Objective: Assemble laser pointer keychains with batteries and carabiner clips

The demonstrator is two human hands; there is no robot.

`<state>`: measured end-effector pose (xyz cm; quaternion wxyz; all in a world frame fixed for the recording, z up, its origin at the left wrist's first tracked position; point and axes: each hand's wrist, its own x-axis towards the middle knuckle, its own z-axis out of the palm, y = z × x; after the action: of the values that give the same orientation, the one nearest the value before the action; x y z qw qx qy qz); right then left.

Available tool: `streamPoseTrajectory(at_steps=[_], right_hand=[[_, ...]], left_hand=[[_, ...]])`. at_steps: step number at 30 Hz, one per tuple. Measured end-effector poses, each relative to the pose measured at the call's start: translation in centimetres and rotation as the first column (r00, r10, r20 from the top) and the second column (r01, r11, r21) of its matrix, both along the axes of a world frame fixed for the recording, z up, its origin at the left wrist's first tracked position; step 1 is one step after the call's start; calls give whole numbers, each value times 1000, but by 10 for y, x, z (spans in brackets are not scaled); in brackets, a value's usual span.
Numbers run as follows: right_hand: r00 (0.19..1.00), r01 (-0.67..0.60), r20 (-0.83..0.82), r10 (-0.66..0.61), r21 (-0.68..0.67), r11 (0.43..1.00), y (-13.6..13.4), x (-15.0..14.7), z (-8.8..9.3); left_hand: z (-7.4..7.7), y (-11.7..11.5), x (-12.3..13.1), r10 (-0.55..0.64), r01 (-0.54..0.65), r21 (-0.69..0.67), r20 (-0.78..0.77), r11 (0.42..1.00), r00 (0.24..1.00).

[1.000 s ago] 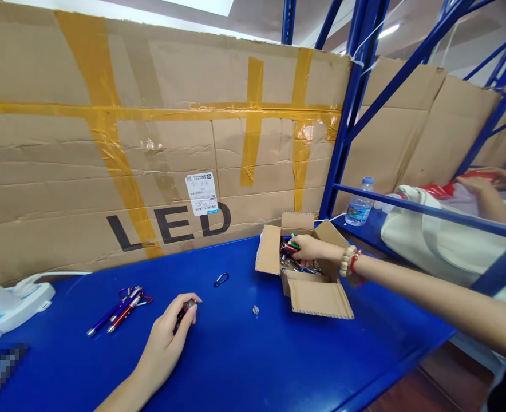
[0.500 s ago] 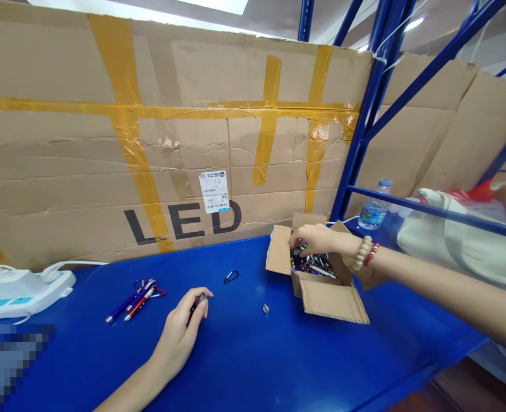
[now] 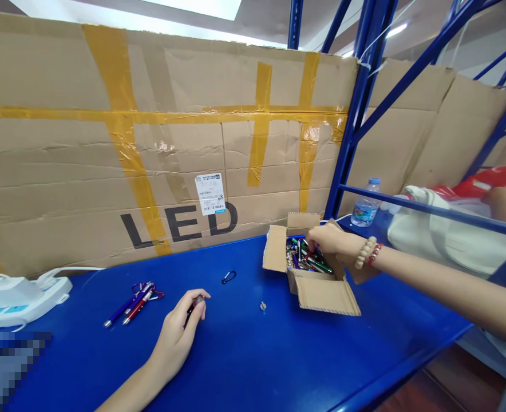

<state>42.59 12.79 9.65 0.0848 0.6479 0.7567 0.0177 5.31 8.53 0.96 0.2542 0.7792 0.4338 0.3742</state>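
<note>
My left hand (image 3: 179, 327) rests above the blue table, fingers curled round a small dark object (image 3: 190, 313) with a roundish greyish end; most of it is hidden by the fingers. To the right, my right hand (image 3: 328, 238) reaches into an open cardboard box (image 3: 328, 296) full of small metallic pen-like torches (image 3: 319, 264) in green, purple, black and silver. Its fingers are bent down among them, and what they pinch cannot be made out. Between the hands lie a black carabiner clip (image 3: 229, 277) and a small silver metal piece (image 3: 263, 306).
Several blue, purple and red penlights with clips (image 3: 136, 303) lie left of my left hand. A white power strip (image 3: 25, 300) sits at the left edge. Behind stands a large taped cardboard panel (image 3: 184, 149). A water bottle (image 3: 365, 207) and blue rack posts (image 3: 348, 137) are at right.
My right hand has shifted slightly right within the box, so more of the coloured torches show. The left hand keeps its hold. The whole view has moved a little.
</note>
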Motion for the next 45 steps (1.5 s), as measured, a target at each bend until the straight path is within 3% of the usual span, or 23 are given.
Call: streamPoseTrajectory(at_steps=[6, 10, 16, 20, 25, 31, 34, 39, 45], right_hand=[[974, -190, -119, 191, 20, 982, -12, -23, -16], [989, -132, -72, 132, 7, 991, -12, -16, -26], [998, -37, -46, 38, 30, 999, -3, 5, -1], [986, -100, -142, 85, -102, 990, -7, 5, 10], [938, -265, -288, 194, -231, 936, -14, -6, -9], [936, -280, -288, 201, -266, 922, 1, -6, -21], [952, -233, -247, 179, -211, 949, 12, 5, -16], [971, -128, -202, 130, 23, 991, 18, 24, -3], [939, -125, -311, 146, 88, 988, 12, 26, 9]], left_hand=[[0, 0, 0, 3, -3, 17, 0, 1000, 1000], [1, -2, 0, 10, -9, 19, -22, 1000, 1000], [0, -1, -3, -6, 7, 33, -27, 999, 1000], [0, 0, -3, -16, 17, 50, -26, 999, 1000], [-1, 0, -3, 10, -11, 61, 6, 998, 1000], [-1, -1, -2, 24, -27, 63, 33, 998, 999], [0, -6, 1, 57, -60, 39, 64, 997, 996], [1, -9, 2, 61, -64, 32, 74, 997, 995], [-2, -1, -2, 23, -25, 68, 28, 997, 999]])
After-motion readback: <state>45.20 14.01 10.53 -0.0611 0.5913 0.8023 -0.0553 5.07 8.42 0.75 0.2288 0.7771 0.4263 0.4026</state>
